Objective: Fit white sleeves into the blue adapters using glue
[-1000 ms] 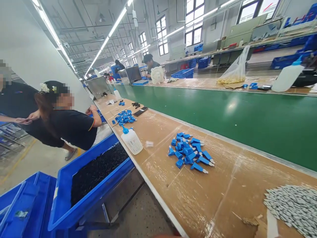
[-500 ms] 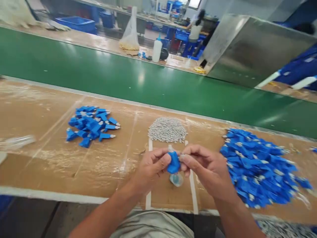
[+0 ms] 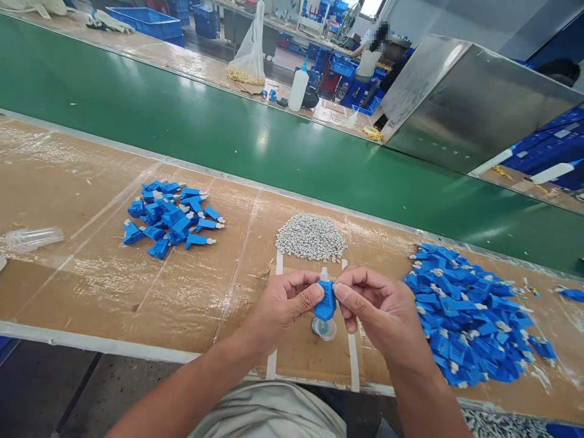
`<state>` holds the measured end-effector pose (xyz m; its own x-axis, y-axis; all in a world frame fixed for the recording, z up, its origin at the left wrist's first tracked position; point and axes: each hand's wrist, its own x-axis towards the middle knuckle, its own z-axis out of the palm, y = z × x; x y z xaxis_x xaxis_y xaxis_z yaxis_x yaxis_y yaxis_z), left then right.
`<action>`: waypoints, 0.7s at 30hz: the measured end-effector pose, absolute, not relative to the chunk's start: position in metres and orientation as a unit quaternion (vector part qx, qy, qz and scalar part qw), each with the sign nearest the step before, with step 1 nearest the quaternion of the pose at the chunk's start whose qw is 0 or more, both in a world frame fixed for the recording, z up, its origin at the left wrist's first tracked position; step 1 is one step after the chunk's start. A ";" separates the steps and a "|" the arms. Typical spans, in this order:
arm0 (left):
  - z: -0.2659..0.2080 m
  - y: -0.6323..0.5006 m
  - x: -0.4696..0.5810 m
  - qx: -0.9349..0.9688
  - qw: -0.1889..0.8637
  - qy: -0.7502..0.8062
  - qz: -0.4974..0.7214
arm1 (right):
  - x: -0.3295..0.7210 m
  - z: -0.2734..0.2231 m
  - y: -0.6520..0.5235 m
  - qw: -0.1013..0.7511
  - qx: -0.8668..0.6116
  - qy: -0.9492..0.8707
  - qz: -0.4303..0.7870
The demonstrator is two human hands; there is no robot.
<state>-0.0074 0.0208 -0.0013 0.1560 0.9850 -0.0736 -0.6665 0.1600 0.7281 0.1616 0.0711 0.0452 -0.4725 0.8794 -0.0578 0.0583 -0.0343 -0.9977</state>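
Between its thumb and fingers my left hand (image 3: 294, 301) grips a blue plastic part (image 3: 325, 302), held upright with its pale nozzle-like tip pointing up. From the other side my right hand (image 3: 376, 304) pinches a small pale piece (image 3: 334, 286), mostly hidden by the fingertips, against the blue part's right edge. Beyond the hands lies a heap of small grey-white pieces (image 3: 311, 236). Under the hands stands a small clear round dish (image 3: 325, 329), its contents unclear.
A large heap of blue parts (image 3: 469, 316) lies on the right, and a smaller heap (image 3: 171, 216) on the left. A clear plastic container (image 3: 34, 238) rests far left. A green belt (image 3: 255, 137) crosses behind, with a white squeeze bottle (image 3: 298, 90) past it. One person (image 3: 369, 58) is in the background.
The view has shifted and become sharper. Both hands keep hold of the blue part, its tip still upward, and the right fingertips remain at its side.
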 end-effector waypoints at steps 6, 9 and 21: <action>-0.003 0.019 -0.006 0.288 0.700 0.295 0.583 | 0.163 0.049 0.069 0.330 -0.402 -0.622 0.586; 0.000 0.018 -0.006 0.320 0.667 0.311 0.597 | 0.165 0.052 0.070 0.310 -0.409 -0.631 0.582; 0.010 0.019 -0.007 0.393 0.634 0.312 0.588 | 0.165 0.047 0.073 0.308 -0.374 -0.491 0.724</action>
